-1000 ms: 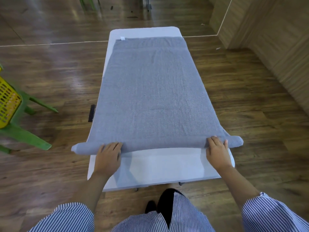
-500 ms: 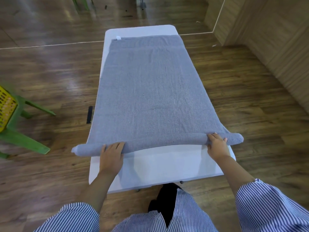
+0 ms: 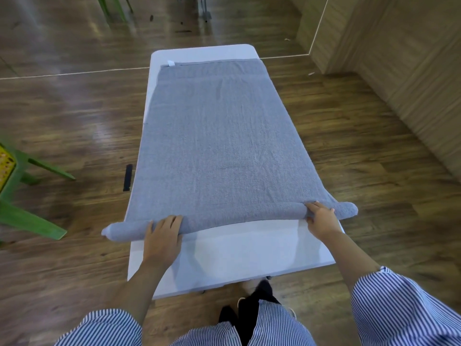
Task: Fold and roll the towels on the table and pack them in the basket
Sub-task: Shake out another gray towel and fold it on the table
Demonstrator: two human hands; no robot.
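**Operator:** Head view, looking down: I see one white table with one grey towel spread along it. The towel's near edge is rolled into one thin tube lying across the table's near end, both tube ends overhanging the table's sides.

**Listener:** And the hands?

**Operator:** Two. My left hand lies with straight fingers pressing on the roll near the table's left edge. My right hand has its fingers curled over the roll near the table's right edge.

**Listener:** Anything off the table?

**Operator:** One yellow basket on one green stool, well left of the table. One dark strap hangs at the table's left side. One white tag sits at the towel's far corner.
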